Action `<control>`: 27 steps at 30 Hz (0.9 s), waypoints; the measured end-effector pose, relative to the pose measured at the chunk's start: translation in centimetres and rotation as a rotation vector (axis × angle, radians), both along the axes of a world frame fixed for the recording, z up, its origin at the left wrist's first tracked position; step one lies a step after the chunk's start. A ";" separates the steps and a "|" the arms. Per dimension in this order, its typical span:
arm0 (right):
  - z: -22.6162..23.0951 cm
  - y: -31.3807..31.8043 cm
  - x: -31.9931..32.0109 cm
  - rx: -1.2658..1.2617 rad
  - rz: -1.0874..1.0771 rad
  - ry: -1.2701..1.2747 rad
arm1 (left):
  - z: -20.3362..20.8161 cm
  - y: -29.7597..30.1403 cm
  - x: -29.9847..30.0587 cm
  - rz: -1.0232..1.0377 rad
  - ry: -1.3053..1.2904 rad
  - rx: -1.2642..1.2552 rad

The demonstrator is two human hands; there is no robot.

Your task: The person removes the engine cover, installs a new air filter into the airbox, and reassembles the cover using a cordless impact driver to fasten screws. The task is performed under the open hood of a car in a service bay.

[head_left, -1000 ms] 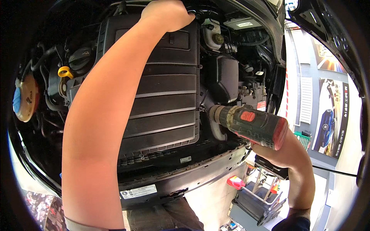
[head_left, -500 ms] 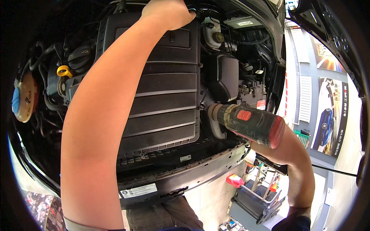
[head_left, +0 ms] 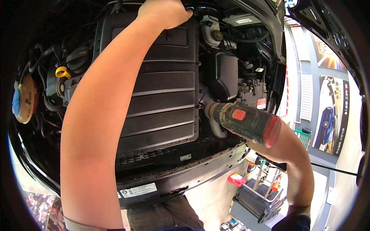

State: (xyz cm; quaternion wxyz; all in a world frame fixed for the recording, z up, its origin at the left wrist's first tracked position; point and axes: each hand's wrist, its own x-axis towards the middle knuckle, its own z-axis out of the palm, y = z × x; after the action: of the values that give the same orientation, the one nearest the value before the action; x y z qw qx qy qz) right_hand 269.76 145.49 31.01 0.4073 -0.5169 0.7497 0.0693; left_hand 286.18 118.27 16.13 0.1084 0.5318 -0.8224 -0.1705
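Note:
In my right hand point(head_left: 266, 151) is a cordless drill point(head_left: 248, 122), dark with red parts, its fingers mostly hidden behind the tool's body. The drill points left, with its nose at the right side edge of the ribbed black air filter box point(head_left: 165, 98). What sits at the tip is too dark to make out. My left arm reaches across the box, and my left hand point(head_left: 163, 14) lies at its far right corner. The thumb there points right; the other fingers are cut off or hidden, so their grip does not show.
Around the box are a brake fluid reservoir point(head_left: 211, 32), a black cover point(head_left: 221, 75), a yellow dipstick ring point(head_left: 63, 72) and a blue-capped coolant tank point(head_left: 26, 102). The front crossmember point(head_left: 204, 175) runs along the near side. A tool cart point(head_left: 256, 204) stands beyond, lower right.
The whole scene has shifted very slightly in the picture. Both hands and the drill keep nearly the same places on the air filter box.

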 end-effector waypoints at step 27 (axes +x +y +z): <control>0.3 0.1 0.0 0.012 0.041 0.067 | 1.1 0.8 -0.5 0.060 -0.069 0.040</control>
State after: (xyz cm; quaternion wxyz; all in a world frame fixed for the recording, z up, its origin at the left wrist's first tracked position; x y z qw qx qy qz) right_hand 269.79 145.54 31.30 0.3833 -0.5273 0.7518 0.0995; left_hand 285.69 119.05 17.21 0.0743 0.5640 -0.8057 -0.1650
